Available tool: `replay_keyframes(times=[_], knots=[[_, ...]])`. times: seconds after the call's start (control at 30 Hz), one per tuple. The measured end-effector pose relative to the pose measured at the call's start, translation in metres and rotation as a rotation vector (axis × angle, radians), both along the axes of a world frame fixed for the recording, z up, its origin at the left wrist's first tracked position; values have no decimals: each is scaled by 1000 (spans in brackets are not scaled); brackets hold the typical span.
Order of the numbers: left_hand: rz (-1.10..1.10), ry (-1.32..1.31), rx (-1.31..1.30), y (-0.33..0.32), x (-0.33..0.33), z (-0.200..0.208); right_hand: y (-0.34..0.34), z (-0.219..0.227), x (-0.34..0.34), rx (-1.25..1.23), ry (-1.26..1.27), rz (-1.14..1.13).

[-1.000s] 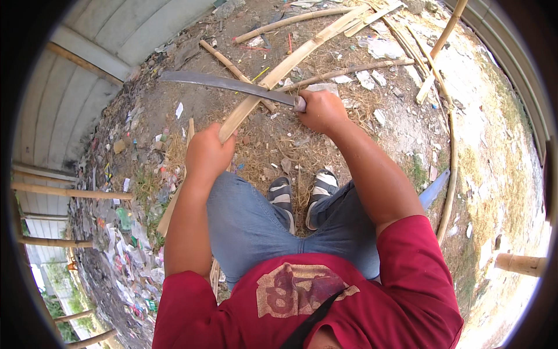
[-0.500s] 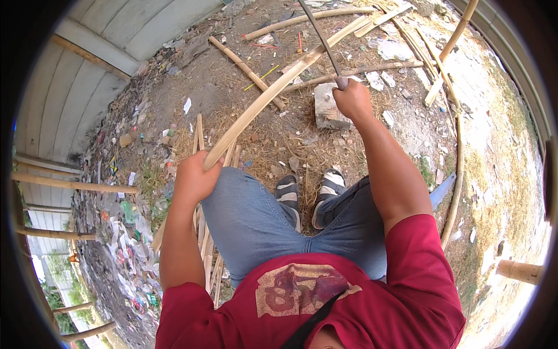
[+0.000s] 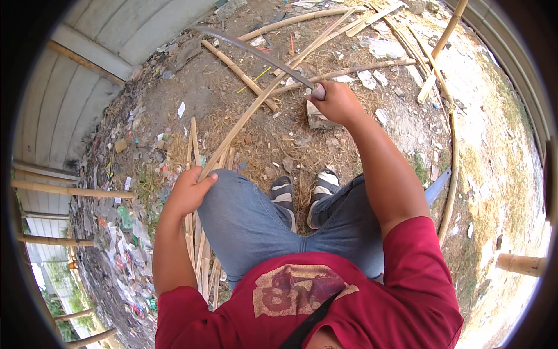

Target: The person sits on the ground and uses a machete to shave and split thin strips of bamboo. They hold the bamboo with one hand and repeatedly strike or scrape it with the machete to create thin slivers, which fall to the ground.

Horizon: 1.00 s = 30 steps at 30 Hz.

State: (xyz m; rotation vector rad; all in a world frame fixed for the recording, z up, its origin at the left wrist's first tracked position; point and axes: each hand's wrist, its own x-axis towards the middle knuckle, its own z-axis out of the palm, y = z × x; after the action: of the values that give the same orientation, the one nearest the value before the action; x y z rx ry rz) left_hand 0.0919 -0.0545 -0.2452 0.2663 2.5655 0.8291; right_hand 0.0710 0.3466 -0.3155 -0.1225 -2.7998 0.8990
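My right hand (image 3: 338, 102) is wrapped round the grip of a machete (image 3: 256, 51). The long, dark, slightly curved blade points away to the far left and crosses above a pale split bamboo strip (image 3: 244, 119). Whether blade and bamboo touch, I cannot tell. Beside my left knee, my left hand (image 3: 189, 193) is closed on the near end of that strip, thumb lying toward the knee. From there the strip slants away to the far right, its far end among other bamboo pieces.
More split bamboo strips (image 3: 201, 250) lie beside my left leg. A concrete block (image 3: 321, 120) stands ahead of my feet. Bamboo poles (image 3: 238, 74) lie farther off. A blue blade-like piece (image 3: 437, 187) is at my right. Litter (image 3: 125, 244) covers the ground by the left wall.
The machete blade has swung from pointing far ahead to pointing far left, across the strip. My right hand has shifted a little left. The strip now shows a narrower side.
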Motion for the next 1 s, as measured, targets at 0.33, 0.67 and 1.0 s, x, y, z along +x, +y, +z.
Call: replay_keyframes(times=[0.33, 0.67, 1.0], knots=[[18, 162, -126, 2, 8, 9, -51, 25, 20, 135, 76, 440], [46, 129, -122, -51, 43, 13, 23, 11, 11, -143, 79, -74], [251, -330, 257, -68, 40, 6, -40, 32, 34, 146, 116, 442]])
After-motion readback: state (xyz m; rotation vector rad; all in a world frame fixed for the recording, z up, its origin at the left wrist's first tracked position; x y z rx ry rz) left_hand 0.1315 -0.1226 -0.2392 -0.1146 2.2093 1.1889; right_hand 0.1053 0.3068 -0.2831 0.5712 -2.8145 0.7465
